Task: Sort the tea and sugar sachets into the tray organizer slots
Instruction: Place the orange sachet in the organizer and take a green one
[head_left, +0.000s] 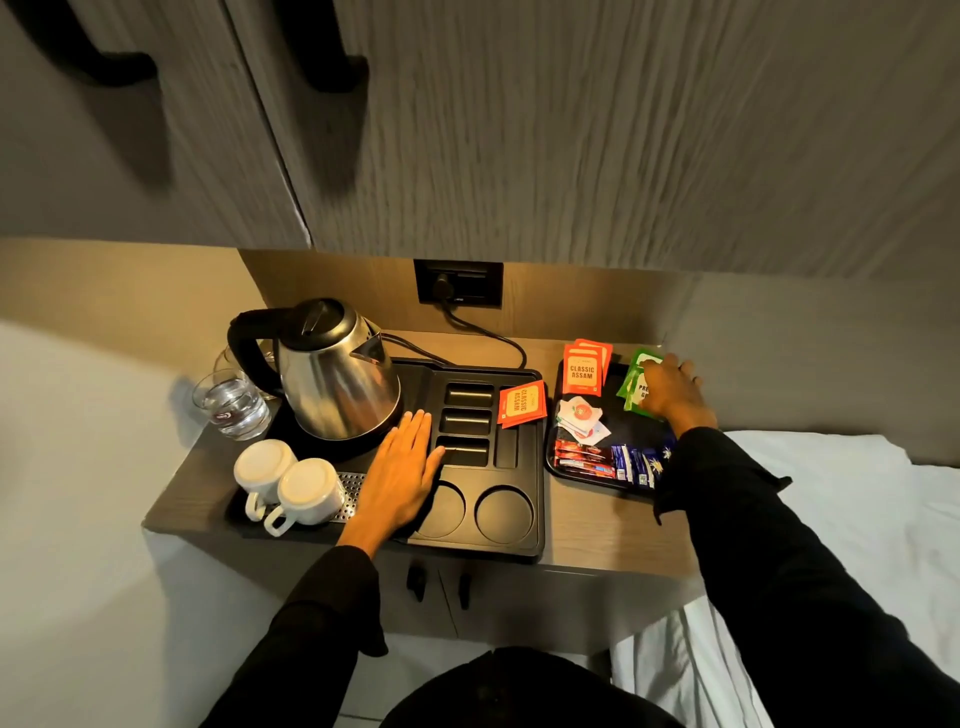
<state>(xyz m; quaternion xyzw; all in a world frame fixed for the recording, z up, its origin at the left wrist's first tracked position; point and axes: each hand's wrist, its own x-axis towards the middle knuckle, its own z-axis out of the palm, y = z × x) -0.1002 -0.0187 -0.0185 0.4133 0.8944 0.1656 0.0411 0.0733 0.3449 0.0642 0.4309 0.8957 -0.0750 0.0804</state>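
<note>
The black tray organizer (535, 499) lies on the wooden shelf, with several empty slots (465, 423) and two round cup recesses. An orange Classic Assam tea sachet pair (522, 404) rests in its back right slot. My left hand (402, 470) lies flat and open on the organizer beside the slots. To the right, a small black tray (553, 457) holds more orange tea sachets (584, 369), white sachets (581, 418), red sticks (584, 457) and blue sachets (631, 465). My right hand (672, 392) is closed on the green tea sachets (636, 384) at that tray's back right.
A steel kettle (337, 382) stands at the organizer's back left, its cord running to a wall socket (458, 283). Two upturned white cups (291, 486) sit at front left, a water glass (234, 405) behind them. White bedding (831, 493) lies right; cabinet doors hang overhead.
</note>
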